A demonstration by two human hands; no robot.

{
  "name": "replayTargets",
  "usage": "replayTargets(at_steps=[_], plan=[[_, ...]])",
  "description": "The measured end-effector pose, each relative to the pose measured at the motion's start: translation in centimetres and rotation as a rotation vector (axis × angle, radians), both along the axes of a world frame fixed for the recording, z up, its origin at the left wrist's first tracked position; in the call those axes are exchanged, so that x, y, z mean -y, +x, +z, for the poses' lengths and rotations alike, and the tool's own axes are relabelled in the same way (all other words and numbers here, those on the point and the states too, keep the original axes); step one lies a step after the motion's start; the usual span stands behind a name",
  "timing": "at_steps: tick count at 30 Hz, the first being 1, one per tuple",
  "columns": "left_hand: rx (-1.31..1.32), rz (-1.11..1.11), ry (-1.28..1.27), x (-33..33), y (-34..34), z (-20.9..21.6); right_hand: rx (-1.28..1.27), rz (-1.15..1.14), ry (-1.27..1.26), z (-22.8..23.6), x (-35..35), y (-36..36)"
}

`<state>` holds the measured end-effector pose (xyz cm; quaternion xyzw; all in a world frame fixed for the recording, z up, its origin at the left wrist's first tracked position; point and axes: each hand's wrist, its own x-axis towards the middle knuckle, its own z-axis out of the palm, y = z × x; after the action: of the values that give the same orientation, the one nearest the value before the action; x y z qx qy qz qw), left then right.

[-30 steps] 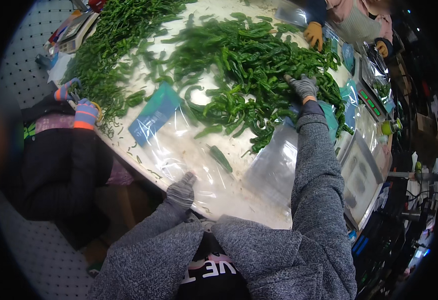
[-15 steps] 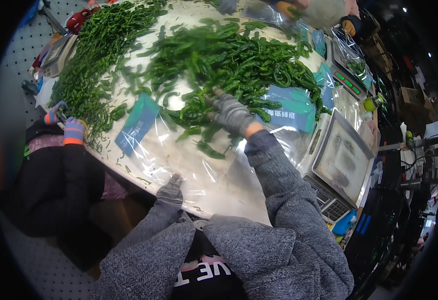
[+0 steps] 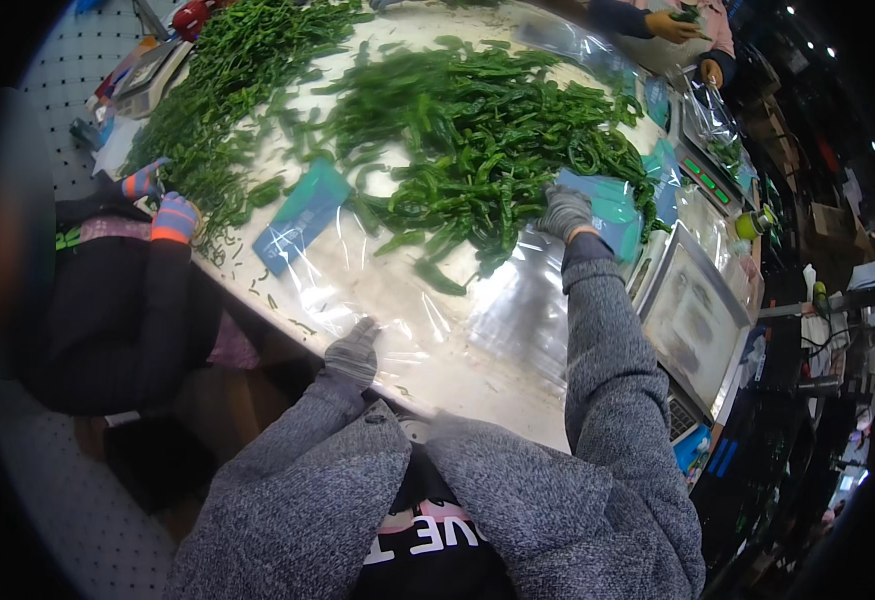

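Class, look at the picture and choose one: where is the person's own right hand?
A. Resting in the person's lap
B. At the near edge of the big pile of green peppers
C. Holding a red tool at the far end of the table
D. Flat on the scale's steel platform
B: the gloved right hand lies against the near edge of the pile of green peppers, while the scale's steel platform further right is bare.

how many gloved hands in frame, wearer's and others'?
6. Wearer's left hand at the near table edge, right hand at the green peppers; two striped gloves far left; two yellow gloves top right. More may be hidden.
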<state>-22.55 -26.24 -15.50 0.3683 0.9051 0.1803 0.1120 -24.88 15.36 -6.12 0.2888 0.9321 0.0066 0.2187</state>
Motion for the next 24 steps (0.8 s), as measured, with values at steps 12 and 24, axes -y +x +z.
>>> replayTargets(at_steps=[12, 24], plan=[[-0.018, 0.054, -0.027, -0.4, 0.4, 0.6, -0.451, -0.120, -0.325, 0.3, 4.6, -0.1], [-0.036, -0.022, 0.099, -0.2, -0.8, -1.2, -1.191, -0.109, -1.081, -4.4, 6.4, 4.6]])
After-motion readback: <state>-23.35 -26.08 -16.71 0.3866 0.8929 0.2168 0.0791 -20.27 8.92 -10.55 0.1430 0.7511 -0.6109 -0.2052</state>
